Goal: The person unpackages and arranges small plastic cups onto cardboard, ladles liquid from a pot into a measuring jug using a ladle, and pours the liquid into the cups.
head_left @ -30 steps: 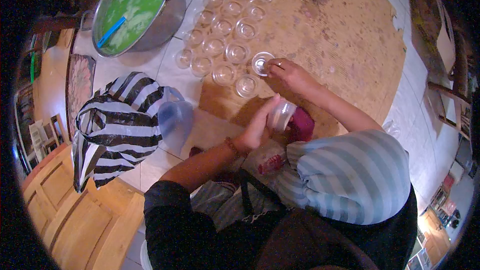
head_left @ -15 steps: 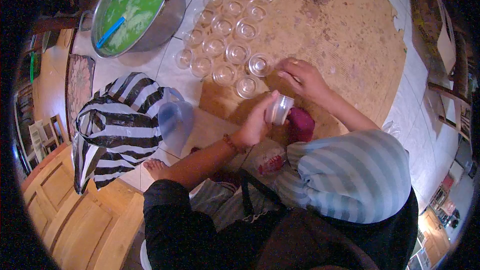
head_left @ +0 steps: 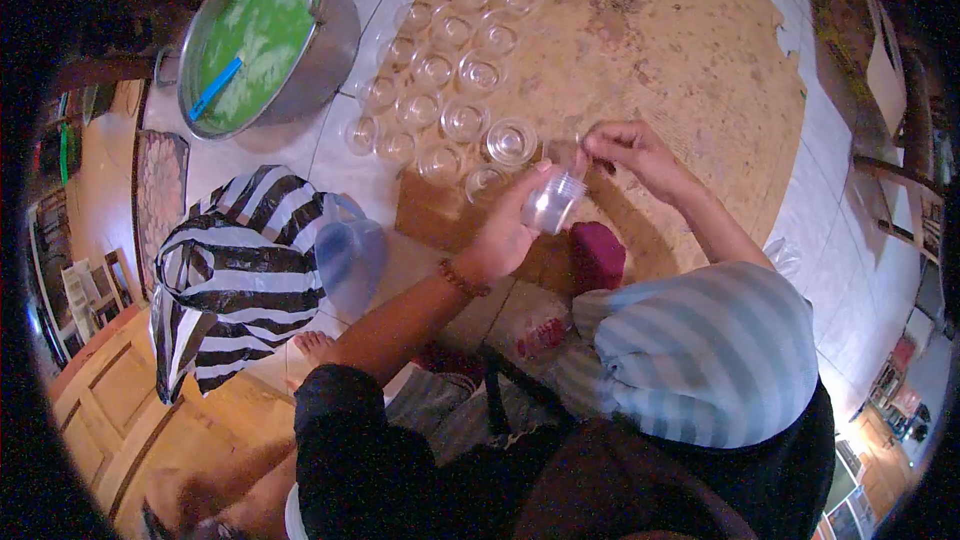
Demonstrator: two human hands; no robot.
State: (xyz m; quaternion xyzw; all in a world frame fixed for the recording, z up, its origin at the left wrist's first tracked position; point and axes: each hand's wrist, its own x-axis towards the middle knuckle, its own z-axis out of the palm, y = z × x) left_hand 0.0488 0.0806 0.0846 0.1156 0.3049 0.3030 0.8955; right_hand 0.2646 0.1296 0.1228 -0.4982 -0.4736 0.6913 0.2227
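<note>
I am holding a clear cup stack (head_left: pixel 553 207) in my left hand (head_left: pixel 507 240); my right hand (head_left: pixel 645 162) is bringing fingers narrowly together beside it, gripping I cannot tell. Separating cups seems underway, calling for gentle pulling.

One head-worn camera, facing forward and steeply down over the wearer's dark clothing (head_left: pixel 640 485) at lower centre. Left hand (head_left: pixel 506 233) and right hand (head_left: pixel 648 162) near, mid-frame; tiled floor (head_left: pixel 335 155) beyond. View wide and rounded, corners dark.
</note>
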